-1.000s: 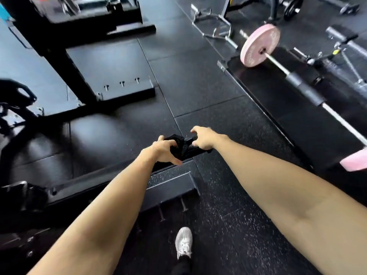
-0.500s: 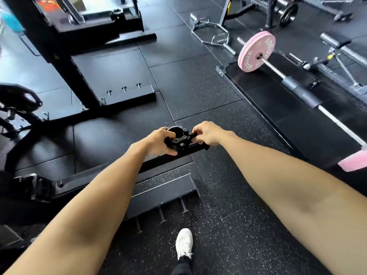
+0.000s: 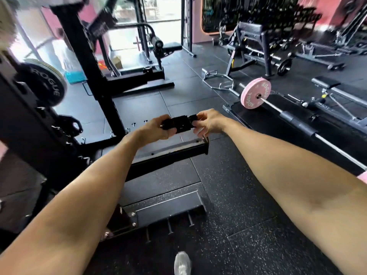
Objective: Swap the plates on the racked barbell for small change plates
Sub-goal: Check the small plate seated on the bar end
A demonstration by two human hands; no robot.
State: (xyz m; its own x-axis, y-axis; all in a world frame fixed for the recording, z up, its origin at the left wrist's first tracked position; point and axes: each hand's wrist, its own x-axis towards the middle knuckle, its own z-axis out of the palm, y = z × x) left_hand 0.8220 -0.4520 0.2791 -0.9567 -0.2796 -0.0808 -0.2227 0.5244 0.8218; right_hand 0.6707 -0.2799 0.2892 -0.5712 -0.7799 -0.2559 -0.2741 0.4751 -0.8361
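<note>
A black barbell collar clamp (image 3: 178, 124) is held out in front of me at mid-frame, above the rack's floor beam. My left hand (image 3: 155, 129) grips its left end and my right hand (image 3: 208, 122) pinches its right end. At the far left, a blurred black plate marked ROGUE (image 3: 44, 84) sits on the rack (image 3: 29, 124). The racked barbell's sleeve is not clearly visible.
The rack's black base beam (image 3: 168, 153) and a low storage bracket with pegs (image 3: 164, 211) lie on the rubber floor below my arms. To the right a barbell with a pink ROGUE plate (image 3: 255, 93) rests on a platform. Benches and machines stand behind. My white shoe (image 3: 182, 263) is at the bottom.
Both hands have lifted the collar up off the base beam, and my view has tilted upward, bringing the rack's plate and the back of the gym into sight.
</note>
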